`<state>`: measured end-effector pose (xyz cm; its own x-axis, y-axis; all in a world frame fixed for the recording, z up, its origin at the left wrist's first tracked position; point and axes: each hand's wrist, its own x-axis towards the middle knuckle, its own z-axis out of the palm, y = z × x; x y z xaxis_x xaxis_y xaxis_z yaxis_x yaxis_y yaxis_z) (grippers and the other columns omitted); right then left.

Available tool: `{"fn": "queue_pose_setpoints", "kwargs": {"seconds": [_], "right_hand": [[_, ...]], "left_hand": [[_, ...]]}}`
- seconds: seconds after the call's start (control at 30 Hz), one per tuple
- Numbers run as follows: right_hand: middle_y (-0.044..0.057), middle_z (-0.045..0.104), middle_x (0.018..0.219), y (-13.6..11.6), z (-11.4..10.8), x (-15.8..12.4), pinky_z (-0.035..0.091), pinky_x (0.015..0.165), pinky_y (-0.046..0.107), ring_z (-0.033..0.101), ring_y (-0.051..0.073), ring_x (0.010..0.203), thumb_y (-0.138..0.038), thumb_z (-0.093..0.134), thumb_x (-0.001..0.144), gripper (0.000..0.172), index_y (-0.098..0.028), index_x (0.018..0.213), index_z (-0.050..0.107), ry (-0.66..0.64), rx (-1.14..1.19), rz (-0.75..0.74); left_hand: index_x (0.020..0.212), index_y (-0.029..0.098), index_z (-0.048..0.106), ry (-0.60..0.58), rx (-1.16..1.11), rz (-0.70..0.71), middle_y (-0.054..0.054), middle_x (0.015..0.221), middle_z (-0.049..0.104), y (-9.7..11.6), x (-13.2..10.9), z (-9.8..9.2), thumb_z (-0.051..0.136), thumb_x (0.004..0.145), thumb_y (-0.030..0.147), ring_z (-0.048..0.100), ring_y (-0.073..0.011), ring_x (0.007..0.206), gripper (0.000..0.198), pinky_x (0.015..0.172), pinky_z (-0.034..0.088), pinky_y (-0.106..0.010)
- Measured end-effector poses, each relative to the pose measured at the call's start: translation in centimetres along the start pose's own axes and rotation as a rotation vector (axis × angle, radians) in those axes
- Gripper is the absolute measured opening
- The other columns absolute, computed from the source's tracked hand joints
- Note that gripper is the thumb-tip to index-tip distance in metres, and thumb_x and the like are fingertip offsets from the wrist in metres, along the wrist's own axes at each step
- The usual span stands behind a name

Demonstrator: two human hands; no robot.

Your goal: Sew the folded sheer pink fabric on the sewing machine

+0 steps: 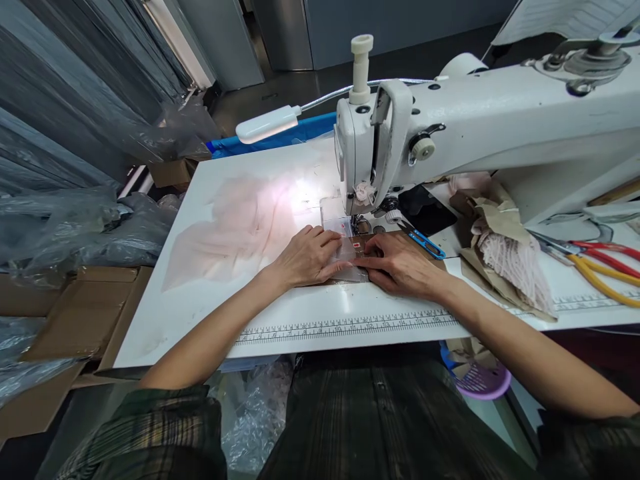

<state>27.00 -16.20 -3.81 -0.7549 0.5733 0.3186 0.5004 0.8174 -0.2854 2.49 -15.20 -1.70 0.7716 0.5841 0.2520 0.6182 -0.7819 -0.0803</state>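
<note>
Sheer pale pink fabric [240, 223] spreads over the left of the white sewing table. A see-through piece of it reaches the needle area of a white sewing machine [355, 150]. My left hand [311, 259] rests palm down on this piece, fingers stretched toward the presser foot and thumb pointing right. My right hand [400, 263] is on the piece's right side, fingers bent and tips closed on the material near a small red-and-white mark [357, 245]. A brown surface shows beneath both hands. Blue thread snips [425, 243] lie just beyond my right hand.
A white lamp [267, 125] lights the fabric. Brown paper with gathered pink fabric [515, 260] lies to the right, beside yellow-handled scissors [600, 279] and a red-handled tool [607, 248]. A printed ruler [345, 328] runs along the front edge. Cardboard boxes [83, 313] stand left; a purple basket [483, 380] is below.
</note>
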Motion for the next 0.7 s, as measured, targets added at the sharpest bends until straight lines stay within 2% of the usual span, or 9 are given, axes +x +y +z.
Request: {"fn": "queue_pose_setpoints", "kwargs": {"seconds": [0.2,0.4,0.57,0.7], "right_hand": [[0.013,0.056,0.106,0.13,-0.02,0.01,0.042,0.084,0.044,0.051,0.029,0.099,-0.019,0.052,0.091,0.036,-0.026,0.122,0.068,-0.011,0.006,0.002],[0.013,0.055,0.106,0.09,-0.03,-0.01,0.041,0.084,0.043,0.051,0.028,0.099,-0.02,0.052,0.092,0.035,-0.026,0.123,0.068,-0.017,0.008,0.01],[0.012,0.056,0.105,0.07,0.1,-0.04,0.042,0.083,0.042,0.051,0.028,0.099,-0.019,0.052,0.091,0.036,-0.026,0.122,0.068,-0.007,-0.003,0.017],[0.012,0.056,0.106,0.0,0.12,-0.06,0.043,0.084,0.044,0.052,0.028,0.1,-0.019,0.051,0.091,0.037,-0.026,0.122,0.068,-0.005,-0.001,0.022]], "left_hand": [[0.105,0.006,0.063,0.084,-0.122,0.002,-0.018,0.108,0.065,0.08,-0.48,0.47,0.043,0.099,0.044,0.061,-0.0241,0.093,0.043,0.081,0.052,-0.038],[0.104,0.007,0.062,0.13,-0.17,0.002,-0.017,0.105,0.066,0.05,-0.61,0.6,0.045,0.099,0.041,0.061,-0.0239,0.092,0.038,0.08,0.055,-0.04],[0.108,0.008,0.061,0.118,-0.2,-0.018,-0.016,0.104,0.065,-0.14,-0.68,0.58,0.042,0.099,0.045,0.06,-0.0235,0.094,0.042,0.082,0.054,-0.039],[0.119,0.009,0.057,0.056,-0.177,-0.07,-0.013,0.1,0.062,-0.27,0.1,0.47,0.035,0.099,0.052,0.057,-0.0221,0.087,0.053,0.079,0.051,-0.038]]}}
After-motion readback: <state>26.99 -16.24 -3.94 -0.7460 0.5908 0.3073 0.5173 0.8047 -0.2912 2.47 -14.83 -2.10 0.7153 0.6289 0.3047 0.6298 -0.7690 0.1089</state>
